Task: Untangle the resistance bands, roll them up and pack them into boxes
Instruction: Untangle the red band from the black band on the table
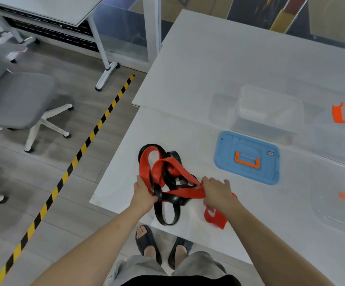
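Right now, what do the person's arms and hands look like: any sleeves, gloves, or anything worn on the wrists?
Both arms are bare, with no sleeve in view down to the picture's lower edge. The left hand and the right hand wear no gloves, and no watch or wristband shows on either wrist. The fingers are too blurred to rule out rings. No cables or markings show.

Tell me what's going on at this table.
A person has both hands on a tangle of a red band and a black band on the white table. The left hand grips the tangle's left side; the right hand holds the red band. Neither band is rolled yet: the clear box stands open, its blue lid beside it.
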Demonstrator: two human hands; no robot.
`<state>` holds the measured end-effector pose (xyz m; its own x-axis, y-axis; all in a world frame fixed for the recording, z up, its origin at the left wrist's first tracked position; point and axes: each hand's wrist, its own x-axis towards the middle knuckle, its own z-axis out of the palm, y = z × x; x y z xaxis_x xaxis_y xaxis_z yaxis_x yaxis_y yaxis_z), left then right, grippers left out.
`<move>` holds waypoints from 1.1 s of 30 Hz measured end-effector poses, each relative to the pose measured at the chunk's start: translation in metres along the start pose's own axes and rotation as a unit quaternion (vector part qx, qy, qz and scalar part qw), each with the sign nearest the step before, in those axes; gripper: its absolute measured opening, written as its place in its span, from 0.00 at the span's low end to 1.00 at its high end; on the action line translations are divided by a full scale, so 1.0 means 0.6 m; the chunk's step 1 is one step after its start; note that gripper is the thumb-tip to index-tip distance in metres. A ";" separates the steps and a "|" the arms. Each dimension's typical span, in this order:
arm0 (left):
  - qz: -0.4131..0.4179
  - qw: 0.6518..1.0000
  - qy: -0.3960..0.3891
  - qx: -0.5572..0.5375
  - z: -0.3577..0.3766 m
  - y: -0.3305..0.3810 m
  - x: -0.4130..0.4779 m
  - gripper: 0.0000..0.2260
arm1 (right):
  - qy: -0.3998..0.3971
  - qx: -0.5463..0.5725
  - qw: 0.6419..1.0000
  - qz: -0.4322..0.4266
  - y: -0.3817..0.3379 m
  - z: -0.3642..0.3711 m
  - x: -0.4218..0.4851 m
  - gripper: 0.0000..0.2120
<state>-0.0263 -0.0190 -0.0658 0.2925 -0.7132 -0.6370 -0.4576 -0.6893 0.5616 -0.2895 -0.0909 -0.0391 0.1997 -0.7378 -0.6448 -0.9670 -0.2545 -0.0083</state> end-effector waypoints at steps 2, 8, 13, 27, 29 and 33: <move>-0.003 1.000 -0.005 0.009 -0.002 0.002 -0.004 0.38 | 0.035 -0.013 0.999 -0.020 -0.024 0.005 0.012 0.29; 0.018 1.000 0.008 -0.002 -0.011 -0.009 -0.003 0.29 | 0.170 0.108 0.974 -0.102 -0.093 -0.017 0.018 0.37; 0.075 0.996 0.023 -0.036 -0.026 -0.016 -0.012 0.21 | 0.154 0.202 0.960 -0.117 -0.137 -0.057 0.044 0.37; 0.034 0.999 -0.025 -0.021 -0.003 0.029 -0.022 0.58 | 0.232 0.416 0.872 -0.112 -0.105 -0.125 -0.038 0.11; 0.033 0.999 -0.010 -0.009 -0.006 0.038 -0.012 0.52 | 0.257 0.436 0.857 -0.094 -0.080 -0.128 -0.059 0.10; 0.059 0.998 0.014 -0.030 -0.035 0.047 0.002 0.40 | 0.252 0.435 0.862 -0.065 -0.025 -0.113 -0.092 0.04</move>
<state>-0.0212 -0.0418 -0.0398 0.2625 -0.7925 -0.5504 -0.4389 -0.6061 0.6634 -0.2751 -0.0889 0.0486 0.1467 -0.9722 -0.1827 -0.6393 0.0478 -0.7675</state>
